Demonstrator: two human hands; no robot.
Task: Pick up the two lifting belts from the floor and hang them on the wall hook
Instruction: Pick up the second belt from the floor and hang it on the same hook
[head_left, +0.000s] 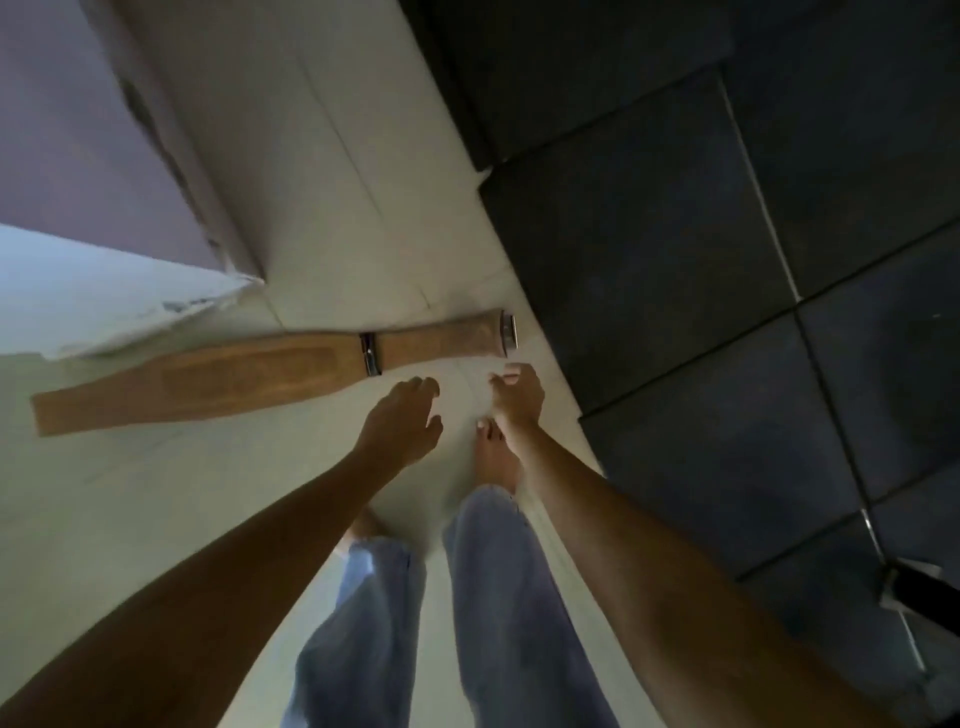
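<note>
Two bare forearms are reaching down and forward from the bottom edge of the head view, with blue jeans and a bare foot showing between them. Left hand is hanging palm down with its fingers loosely spread and holding nothing. Right hand is sitting just beside it, fingers curled a little, also holding nothing. Both hands are hovering above the pale tiled floor.

Just beyond the fingertips of both hands, a tan leather lifting belt is lying flat on the floor. Its metal buckle end is sitting just past the right hand, and its plain tapered end is stretching well away to the left of the left hand. A second metal fitting is crossing the leather just ahead of the left hand; whether this marks one belt or two lying end to end cannot be told. Neither hand is touching the leather.

To the right of the right hand, dark floor mats are covering the ground. Far ahead and left of the left hand, a wall corner is meeting the floor
</note>
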